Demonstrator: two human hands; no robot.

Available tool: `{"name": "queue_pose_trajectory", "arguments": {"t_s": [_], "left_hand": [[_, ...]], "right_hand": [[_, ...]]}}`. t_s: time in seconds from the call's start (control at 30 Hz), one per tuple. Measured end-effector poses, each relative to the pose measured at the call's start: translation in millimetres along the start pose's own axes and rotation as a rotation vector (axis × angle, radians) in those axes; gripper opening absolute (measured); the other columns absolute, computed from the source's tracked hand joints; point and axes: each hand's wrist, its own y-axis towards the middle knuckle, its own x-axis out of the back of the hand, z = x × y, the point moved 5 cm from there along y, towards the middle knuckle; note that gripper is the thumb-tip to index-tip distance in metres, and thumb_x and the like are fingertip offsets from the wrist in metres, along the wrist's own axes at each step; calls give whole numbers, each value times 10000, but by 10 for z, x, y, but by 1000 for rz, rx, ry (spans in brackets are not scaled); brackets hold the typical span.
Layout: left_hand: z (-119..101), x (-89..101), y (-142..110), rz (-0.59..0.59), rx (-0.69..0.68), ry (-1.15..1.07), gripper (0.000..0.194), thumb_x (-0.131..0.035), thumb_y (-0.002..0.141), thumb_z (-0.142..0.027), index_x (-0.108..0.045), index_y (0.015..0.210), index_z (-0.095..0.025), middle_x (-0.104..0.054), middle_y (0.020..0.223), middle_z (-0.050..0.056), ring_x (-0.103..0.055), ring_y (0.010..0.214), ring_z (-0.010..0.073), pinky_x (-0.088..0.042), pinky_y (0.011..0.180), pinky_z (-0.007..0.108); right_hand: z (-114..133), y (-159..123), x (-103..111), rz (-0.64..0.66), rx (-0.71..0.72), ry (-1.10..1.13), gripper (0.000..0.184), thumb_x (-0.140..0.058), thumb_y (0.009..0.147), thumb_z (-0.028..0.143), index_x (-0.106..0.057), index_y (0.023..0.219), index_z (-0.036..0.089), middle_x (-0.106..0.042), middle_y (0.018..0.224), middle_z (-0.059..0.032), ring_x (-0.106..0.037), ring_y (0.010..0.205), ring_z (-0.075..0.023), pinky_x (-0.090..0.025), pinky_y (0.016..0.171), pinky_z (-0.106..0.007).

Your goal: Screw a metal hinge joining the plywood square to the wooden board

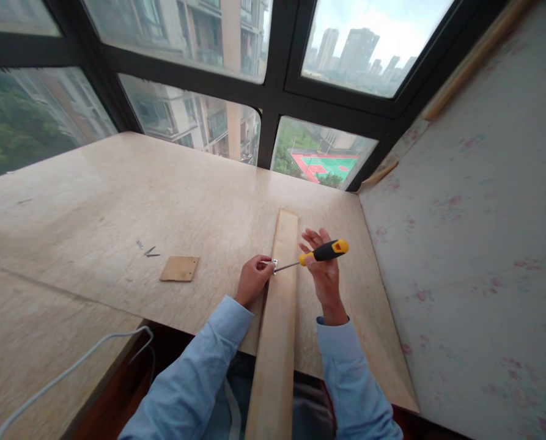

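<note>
A long pale wooden board (277, 333) lies lengthwise on the stone-look surface, its near end reaching toward my body. My left hand (253, 281) is at the board's left edge, thumb and fingers pinching a small shiny metal fitting (275, 263) against it. Its exact kind is too small to make out. On the right, my right hand (326, 284) holds a yellow-and-black screwdriver (326, 251) by the handle, with several fingers partly spread. The screwdriver slants down to the left, its tip at the metal fitting.
Left of my hands lies a small square wooden piece (180, 269) with holes. Several screws (151, 252) are beside it. A white cable (84, 360) crosses the near left, by a dark gap. Windows (236, 36) stand behind; a flowered wall (465, 214) rises on the right.
</note>
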Motion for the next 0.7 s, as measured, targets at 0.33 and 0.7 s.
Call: {"name": "queue_pose_trajectory", "arguments": {"t_s": [0.33,0.7], "left_hand": [[-45,-4,-19,41,45,-66,340,-698,723,-389,-682,945,-131,-720,736,77,-653,624,174,-455,525,237],[5,-5,-6,44,41,-53,319,-691,730,-382,-677,941,-143,-720,744,73,-659,642,175,-472,542,243]], "right_hand": [[-54,13,100,-157,-99,-44,620,-823,690,302,-471,1198,253,-712,823,18,-694,811,-190,-532,884,-428],[-100,34,117,-160,-44,-76,389,-798,700,299,-500,947,258,-570,904,38,-605,789,-113,-528,794,-302]]}}
